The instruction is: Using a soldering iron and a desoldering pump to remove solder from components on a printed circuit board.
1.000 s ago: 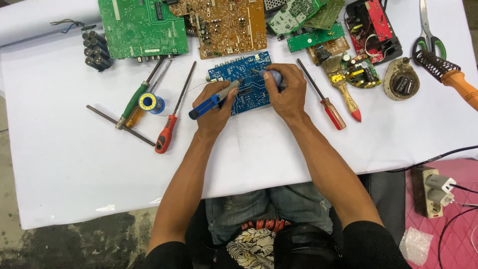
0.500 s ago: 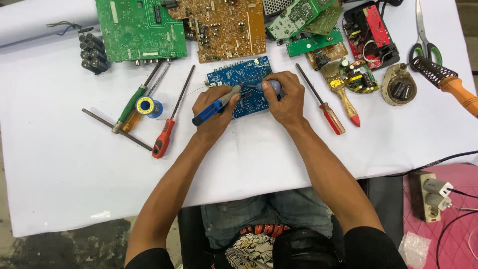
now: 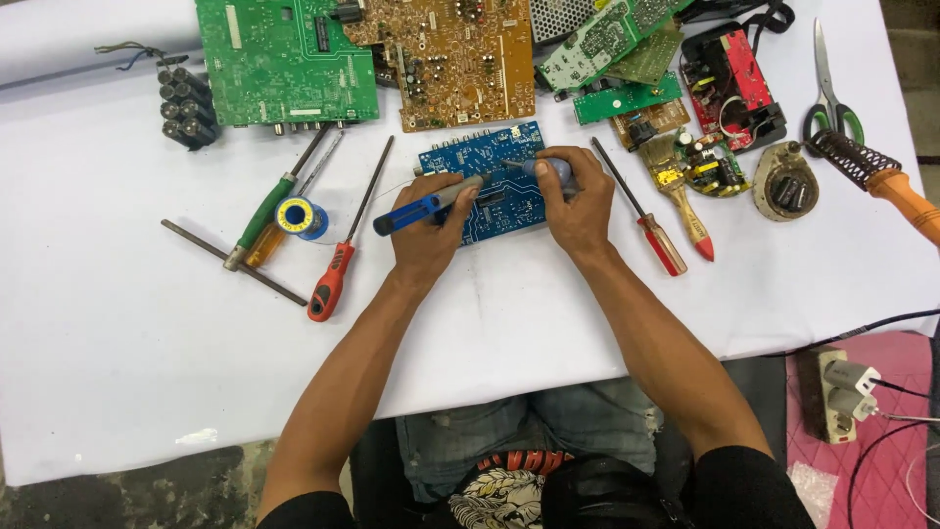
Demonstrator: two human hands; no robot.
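Note:
A blue circuit board (image 3: 494,181) lies flat on the white table (image 3: 147,333) between my hands. My left hand (image 3: 428,230) grips a blue-handled tool (image 3: 416,207) whose grey shaft lies across the board's left side. My right hand (image 3: 578,201) holds a grey-blue pen-shaped tool (image 3: 540,168), its thin tip pointing left onto the board's upper middle. Both hands rest on the board's edges.
A green board (image 3: 284,64), a brown board (image 3: 450,59) and several smaller boards lie behind. Screwdrivers (image 3: 333,274), a solder spool (image 3: 297,216) and a metal rod (image 3: 230,260) sit left; a red screwdriver (image 3: 651,230), brush (image 3: 685,211), soldering-iron stand (image 3: 881,176) and scissors (image 3: 830,108) right.
Both hands stay on the blue board with the same tools. The right hand's tool tip has shifted slightly along the board's upper part; the view has drifted a little.

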